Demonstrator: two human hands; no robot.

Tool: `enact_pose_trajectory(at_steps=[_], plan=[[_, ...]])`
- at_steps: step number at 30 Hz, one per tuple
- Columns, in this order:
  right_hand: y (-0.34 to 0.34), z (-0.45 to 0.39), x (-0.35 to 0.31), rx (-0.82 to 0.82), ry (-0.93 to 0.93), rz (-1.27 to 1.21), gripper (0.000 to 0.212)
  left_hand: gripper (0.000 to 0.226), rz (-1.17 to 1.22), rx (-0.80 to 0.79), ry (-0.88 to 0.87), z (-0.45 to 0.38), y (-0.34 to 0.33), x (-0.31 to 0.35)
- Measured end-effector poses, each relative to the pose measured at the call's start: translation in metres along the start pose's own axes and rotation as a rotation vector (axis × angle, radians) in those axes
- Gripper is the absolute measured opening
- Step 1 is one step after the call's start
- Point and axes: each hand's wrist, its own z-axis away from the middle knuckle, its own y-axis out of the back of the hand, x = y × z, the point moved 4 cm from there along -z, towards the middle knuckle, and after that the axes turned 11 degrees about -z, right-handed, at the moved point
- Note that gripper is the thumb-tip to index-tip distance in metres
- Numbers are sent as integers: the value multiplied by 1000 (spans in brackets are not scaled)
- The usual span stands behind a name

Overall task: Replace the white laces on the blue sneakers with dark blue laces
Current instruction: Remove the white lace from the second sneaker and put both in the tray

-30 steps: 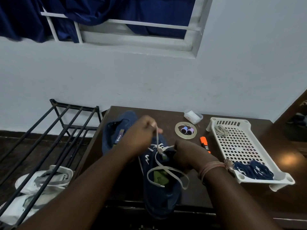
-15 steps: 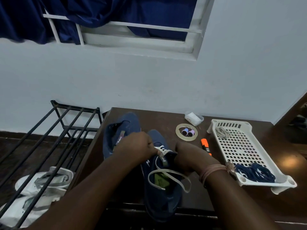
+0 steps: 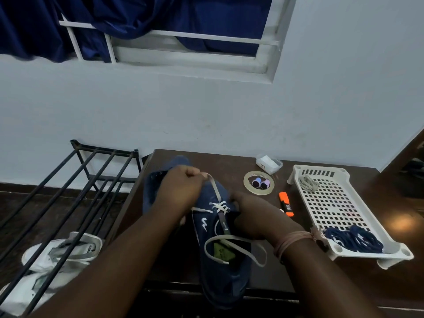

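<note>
A blue sneaker (image 3: 220, 267) lies on the dark wooden table (image 3: 229, 161), heel toward me. Its white lace (image 3: 215, 188) is partly unthreaded, with a loose loop over the opening. My left hand (image 3: 181, 191) pinches one strand of the white lace and holds it taut up and away from the eyelets. My right hand (image 3: 254, 216) grips the sneaker's right side near the tongue. A second blue sneaker (image 3: 156, 184) lies behind my left hand, mostly hidden. Dark blue laces (image 3: 353, 239) sit bunched in the near end of a white perforated tray (image 3: 332, 203).
An orange highlighter (image 3: 285, 204), a tape ring (image 3: 258, 182) with small spools and a small plastic box (image 3: 268, 162) lie beside the tray. A coiled pale lace (image 3: 307, 182) rests in the tray's far end. A black metal rack (image 3: 75, 193) stands left over white shoes (image 3: 62, 251).
My left hand dropped to the eyelets half a second ago and has now pulled a lace strand up and away from the shoe again. My right hand stays on the sneaker.
</note>
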Motion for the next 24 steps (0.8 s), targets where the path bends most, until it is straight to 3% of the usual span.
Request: enact_pose_trajectory(at_steps=[2, 4, 7, 13, 19, 21, 24], plan=[[-6, -9, -1, 76, 120, 31, 34, 40, -364, 29, -88, 6, -9, 0], [-13, -17, -1, 136, 199, 102, 29, 51, -534, -50, -147, 11, -23, 1], [-23, -25, 3, 198, 264, 186, 24, 23, -526, -213, -115, 17, -38, -6], [-23, -27, 6, 457, 281, 133, 2, 13, -525, -179, -91, 9, -40, -19], [9, -29, 21, 569, -12, -767, 18, 7, -494, -205, -60, 6, -37, -20], [24, -27, 20, 570, -16, -1106, 14, 13, -488, -211, -57, 6, -37, -19], [42, -18, 12, 546, 159, -1513, 23, 14, -481, -210, -54, 6, -37, -19]])
